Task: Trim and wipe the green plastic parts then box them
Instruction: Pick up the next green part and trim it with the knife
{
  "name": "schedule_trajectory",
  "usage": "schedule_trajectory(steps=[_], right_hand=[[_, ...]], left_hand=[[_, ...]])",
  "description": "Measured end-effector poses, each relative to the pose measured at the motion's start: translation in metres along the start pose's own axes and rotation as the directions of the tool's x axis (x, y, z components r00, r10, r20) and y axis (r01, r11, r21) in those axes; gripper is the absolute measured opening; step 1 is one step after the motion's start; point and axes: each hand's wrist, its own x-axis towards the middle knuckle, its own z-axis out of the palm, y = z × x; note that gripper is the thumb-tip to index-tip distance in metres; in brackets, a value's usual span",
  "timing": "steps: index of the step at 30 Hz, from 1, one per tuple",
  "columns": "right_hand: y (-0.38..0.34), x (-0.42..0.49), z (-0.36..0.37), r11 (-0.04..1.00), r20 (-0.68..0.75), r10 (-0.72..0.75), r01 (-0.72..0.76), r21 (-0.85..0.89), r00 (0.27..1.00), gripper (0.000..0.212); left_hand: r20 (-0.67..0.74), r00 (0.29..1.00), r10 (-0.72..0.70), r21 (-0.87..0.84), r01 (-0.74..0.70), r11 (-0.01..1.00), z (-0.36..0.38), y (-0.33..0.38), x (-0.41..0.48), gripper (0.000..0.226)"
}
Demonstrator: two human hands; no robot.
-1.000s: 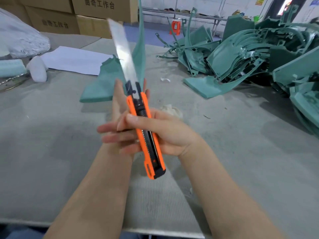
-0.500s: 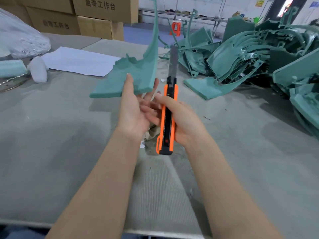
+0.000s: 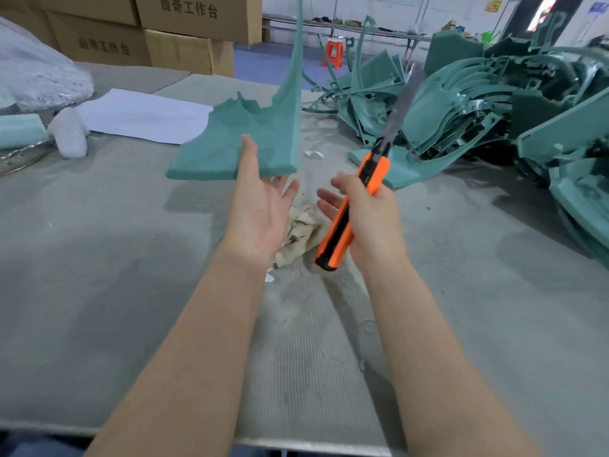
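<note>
I see the green part (image 3: 250, 140) raised off the table (image 3: 99, 258), just above the fingertips of the left hand (image 3: 260, 209). It is a flat matte teal panel with a thick rounded lower edge, a jagged notched upper edge, and 1 thin strip rising from its right corner out of the top of the view. The left hand is palm up with fingers (image 3: 290, 191) straight and spread; the thumb lies up the panel's near face, and I cannot tell whether the other fingers touch its lower edge.

The right hand (image 3: 372, 219) curls round the orange knife (image 3: 346, 222). Its blurred blade points up and away, beyond the right fingertips, toward the pile of green parts (image 3: 494, 110). A clear gap separates the 2 hands.

Below that gap a crumpled cloth (image 3: 303, 232) lies on the table. Left of the left fingers the tabletop runs bare to a sheet of paper (image 3: 141, 117) and stacked boxes (image 3: 184, 28) far beyond. The table's near edge crosses under both forearms.
</note>
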Motion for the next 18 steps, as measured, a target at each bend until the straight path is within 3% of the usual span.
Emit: schedule_trajectory(steps=[5, 7, 9, 12, 14, 16, 18], right_hand=[[-0.008, 0.001, -0.01, 0.989, 0.225, 0.08, -0.105, 0.104, 0.971, 0.015], [-0.007, 0.002, -0.009, 0.991, 0.221, 0.044, -0.07, 0.113, 0.974, 0.008], [-0.008, 0.006, -0.012, 0.993, 0.127, 0.008, -0.023, 0.115, 0.992, 0.012], [-0.013, 0.013, -0.024, 0.998, -0.007, -0.065, 0.065, 0.018, 0.998, 0.013], [-0.015, 0.016, -0.033, 0.995, -0.019, -0.1, 0.099, -0.017, 0.995, 0.013], [-0.017, 0.018, -0.039, 0.995, 0.014, -0.098, 0.098, -0.001, 0.995, 0.013], [-0.018, 0.018, -0.043, 0.995, 0.061, -0.093, 0.096, -0.041, 0.994, 0.012]], left_hand=[[0.087, 0.996, 0.007, 0.332, -0.035, 0.943, 0.007, -0.011, -0.008, 0.049], [0.149, 0.989, -0.01, 0.43, -0.056, 0.901, 0.009, -0.013, -0.011, 0.045], [0.256, 0.963, -0.087, 0.361, -0.012, 0.932, 0.007, -0.009, -0.011, 0.047], [0.353, 0.917, -0.184, 0.078, 0.167, 0.983, -0.005, 0.01, -0.007, 0.069], [0.375, 0.897, -0.234, -0.105, 0.293, 0.95, -0.015, 0.022, -0.004, 0.08], [0.295, 0.918, -0.266, -0.063, 0.296, 0.953, -0.021, 0.025, 0.0, 0.072], [0.197, 0.927, -0.319, 0.164, 0.29, 0.943, -0.021, 0.023, 0.002, 0.051]])
